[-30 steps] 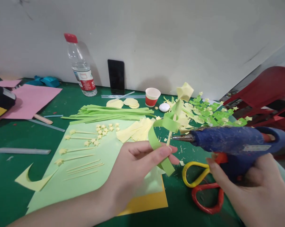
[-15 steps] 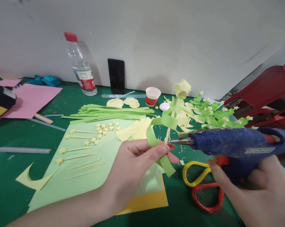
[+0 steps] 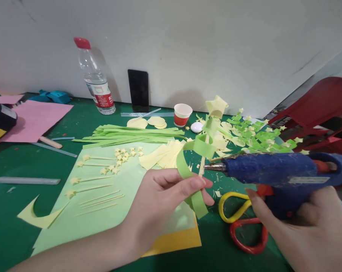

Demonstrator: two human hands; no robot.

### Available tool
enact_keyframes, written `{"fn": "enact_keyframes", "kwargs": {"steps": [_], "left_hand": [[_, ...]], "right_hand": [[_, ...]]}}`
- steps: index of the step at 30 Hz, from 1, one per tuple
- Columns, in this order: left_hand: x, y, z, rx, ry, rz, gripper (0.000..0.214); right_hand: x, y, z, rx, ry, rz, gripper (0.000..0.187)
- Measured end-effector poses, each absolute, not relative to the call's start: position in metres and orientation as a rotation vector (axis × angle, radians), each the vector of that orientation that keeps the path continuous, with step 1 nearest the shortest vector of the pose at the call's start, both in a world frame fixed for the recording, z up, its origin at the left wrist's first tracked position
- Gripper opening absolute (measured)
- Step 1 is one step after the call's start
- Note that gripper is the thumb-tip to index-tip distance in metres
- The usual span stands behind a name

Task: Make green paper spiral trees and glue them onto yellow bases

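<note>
My left hand (image 3: 165, 200) pinches a thin pale stick (image 3: 201, 166) between thumb and fingers. A pale yellow paper star (image 3: 217, 106) tops the stick, and a green paper strip (image 3: 183, 162) winds around it in loops, its loose end hanging below my fingers. My right hand (image 3: 309, 226) grips a blue hot glue gun (image 3: 270, 170) by its handle. The metal nozzle (image 3: 215, 167) points left and meets or nearly meets the stick just above my left thumb. Under the gun lie scissors (image 3: 248, 236) with yellow and red handles, their blades hidden.
Light green paper (image 3: 102, 215) bears small folded stars (image 3: 125, 155) and star-tipped sticks (image 3: 94, 179). Green strips (image 3: 131, 135) lie behind it. A water bottle (image 3: 98, 83), phone (image 3: 138, 90) and paper cup (image 3: 182, 115) stand near the wall. Finished green spirals (image 3: 258, 132) lie at right.
The star-topped stick has turned slightly, so the star's face shows more. The glue gun has shifted a little left with its nozzle at the stick, and the view has moved slightly.
</note>
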State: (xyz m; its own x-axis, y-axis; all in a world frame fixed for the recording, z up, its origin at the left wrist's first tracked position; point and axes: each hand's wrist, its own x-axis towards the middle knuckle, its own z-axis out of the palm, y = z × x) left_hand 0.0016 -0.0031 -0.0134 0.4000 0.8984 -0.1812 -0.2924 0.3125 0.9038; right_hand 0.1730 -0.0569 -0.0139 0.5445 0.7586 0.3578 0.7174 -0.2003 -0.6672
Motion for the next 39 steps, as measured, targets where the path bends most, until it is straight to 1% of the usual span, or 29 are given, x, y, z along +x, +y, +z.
{"fn": "enact_keyframes", "kwargs": {"steps": [4, 6, 10, 13, 17, 19, 21, 27, 29, 32, 33, 35, 37, 38, 39], "left_hand": [[0.002, -0.003, -0.012, 0.915, 0.79, 0.933, 0.02], [0.002, -0.002, -0.012, 0.912, 0.789, 0.953, 0.018], [0.001, 0.001, -0.014, 0.917, 0.816, 0.973, 0.02], [0.0, 0.003, -0.015, 0.93, 0.863, 0.976, 0.02], [-0.001, 0.006, -0.015, 0.942, 0.907, 0.97, 0.022], [-0.001, 0.008, -0.015, 0.961, 0.927, 0.974, 0.024], [-0.001, 0.009, -0.016, 0.996, 0.955, 0.971, 0.026], [-0.001, 0.011, -0.016, 1.072, 1.015, 0.898, 0.026], [-0.002, 0.009, -0.015, 1.081, 1.008, 0.905, 0.027], [-0.003, 0.006, -0.011, 1.052, 0.99, 0.883, 0.027], [-0.003, 0.006, -0.01, 1.054, 0.997, 0.875, 0.027], [-0.002, 0.005, -0.008, 1.094, 1.018, 0.873, 0.027], [-0.001, 0.004, -0.005, 1.137, 1.024, 0.883, 0.026], [0.0, 0.004, -0.004, 1.146, 1.018, 0.887, 0.026], [0.0, 0.003, -0.003, 1.148, 1.003, 0.887, 0.025]], "right_hand": [[0.166, -0.057, -0.008, -1.992, -1.052, 0.069, 0.029], [0.168, -0.056, -0.006, -1.976, -1.063, 0.034, 0.03], [0.175, -0.056, -0.002, -1.93, -1.127, -0.026, 0.029], [0.187, -0.055, 0.004, -1.962, -1.157, 0.104, 0.032], [0.215, -0.043, 0.007, -2.126, -1.218, 0.33, 0.05], [0.231, -0.033, -0.001, -2.175, -1.277, 0.362, 0.048], [0.242, -0.022, -0.016, -2.266, -1.341, 0.492, 0.048], [0.252, -0.002, -0.066, -2.292, -1.471, 0.398, 0.035], [0.249, -0.004, -0.067, -2.244, -1.533, 0.306, 0.039], [0.235, -0.013, -0.047, -2.086, -1.623, 0.165, 0.05], [0.228, -0.017, -0.036, -2.02, -1.655, 0.154, 0.046], [0.211, -0.022, -0.013, -1.76, -1.727, 0.196, 0.028], [0.194, -0.022, 0.007, -1.491, -1.678, 0.246, 0.012], [0.187, -0.02, 0.014, -1.398, -1.637, 0.279, 0.007], [0.181, -0.016, 0.02, -1.313, -1.631, 0.344, 0.007]]}}
